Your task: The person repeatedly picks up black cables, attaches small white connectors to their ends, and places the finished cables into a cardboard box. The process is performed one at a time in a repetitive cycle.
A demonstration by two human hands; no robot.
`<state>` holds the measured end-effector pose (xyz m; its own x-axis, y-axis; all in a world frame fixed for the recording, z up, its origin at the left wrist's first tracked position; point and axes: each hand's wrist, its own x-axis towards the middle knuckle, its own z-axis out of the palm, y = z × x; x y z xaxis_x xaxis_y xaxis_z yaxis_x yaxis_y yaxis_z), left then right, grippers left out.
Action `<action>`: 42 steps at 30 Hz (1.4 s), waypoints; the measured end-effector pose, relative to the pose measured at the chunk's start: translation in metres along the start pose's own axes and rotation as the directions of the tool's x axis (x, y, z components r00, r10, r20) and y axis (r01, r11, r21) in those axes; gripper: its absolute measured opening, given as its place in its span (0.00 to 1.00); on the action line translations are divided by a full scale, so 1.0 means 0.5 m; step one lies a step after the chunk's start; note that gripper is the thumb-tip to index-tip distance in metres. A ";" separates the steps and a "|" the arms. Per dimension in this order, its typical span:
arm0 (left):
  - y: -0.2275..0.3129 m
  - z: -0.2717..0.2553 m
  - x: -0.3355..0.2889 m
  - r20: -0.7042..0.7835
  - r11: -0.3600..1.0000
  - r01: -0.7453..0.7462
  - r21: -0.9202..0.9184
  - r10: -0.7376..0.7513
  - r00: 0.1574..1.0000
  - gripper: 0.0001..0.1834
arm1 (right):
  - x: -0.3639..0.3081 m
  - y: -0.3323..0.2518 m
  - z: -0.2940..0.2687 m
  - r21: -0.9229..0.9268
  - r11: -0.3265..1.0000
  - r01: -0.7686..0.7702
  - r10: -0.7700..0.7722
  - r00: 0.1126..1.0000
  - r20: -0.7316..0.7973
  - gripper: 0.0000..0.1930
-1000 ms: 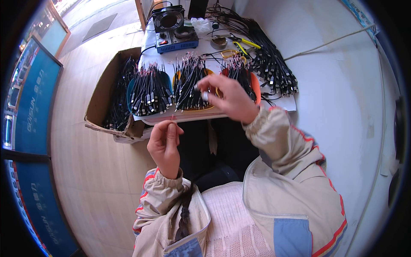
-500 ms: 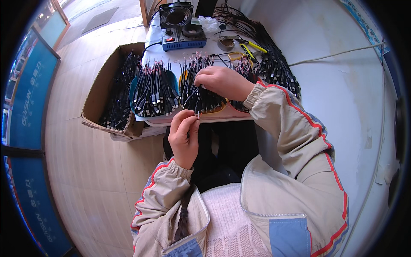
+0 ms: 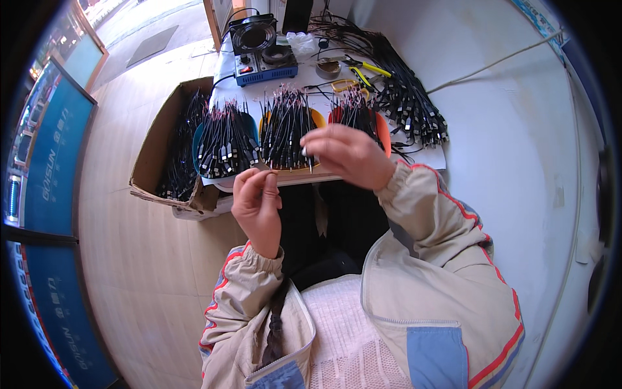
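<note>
My left hand [image 3: 257, 211] is in front of the table edge, thumb and fingertips pinched together. A tiny tip shows at the pinch, too small to name. To its right, my right hand [image 3: 350, 155] is raised before the middle and right trays, fingers bent together. A small pale piece [image 3: 304, 151] shows at its fingertips, and a thin dark piece with a light tip hangs just below; what it grips I cannot make out. Behind the hands, black cables [image 3: 288, 126] with bare pinkish wire ends stand bunched in the yellow tray [image 3: 318, 119].
A blue tray [image 3: 253, 127] and a red tray [image 3: 385, 137] hold more cables. At left stands a cardboard box [image 3: 148, 150] of cables. Farther back are a blue fan device [image 3: 267, 72], a round tin [image 3: 328, 69], yellow-handled pliers [image 3: 376, 69] and a long cable bundle [image 3: 405, 84].
My left hand has shifted left and slightly down. My right hand has come nearer, off the cables of the middle tray, and turned. The whole view has shifted slightly.
</note>
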<state>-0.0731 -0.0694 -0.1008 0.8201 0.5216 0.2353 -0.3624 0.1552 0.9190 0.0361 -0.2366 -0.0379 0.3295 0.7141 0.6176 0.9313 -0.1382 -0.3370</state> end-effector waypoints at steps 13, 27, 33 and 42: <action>0.077 0.102 -0.067 0.395 0.725 0.573 -0.381 -0.433 0.810 0.09 | -0.151 -0.212 -0.009 -0.206 0.971 0.118 -0.087 0.984 0.154 0.11; 0.132 0.100 -0.122 0.626 0.666 0.723 -0.184 -0.488 0.609 0.08 | -0.192 -0.183 -0.088 0.864 0.310 -0.397 0.613 0.778 0.138 0.12; 0.135 0.103 -0.129 0.654 0.617 0.763 -0.191 -0.500 0.568 0.08 | -0.199 -0.192 -0.089 0.705 0.627 -0.332 0.520 0.852 -0.061 0.10; 0.114 0.119 -0.167 0.428 0.952 -0.151 0.267 0.023 0.904 0.04 | -0.180 -0.232 -0.106 -0.057 0.920 -0.388 0.368 0.903 -0.223 0.08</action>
<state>-0.1358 -0.1538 -0.0491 0.9220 0.1159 0.3694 -0.3506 -0.1549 0.9236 -0.0932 -0.3215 -0.0170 0.6745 0.4408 0.5923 0.7373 -0.4433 -0.5097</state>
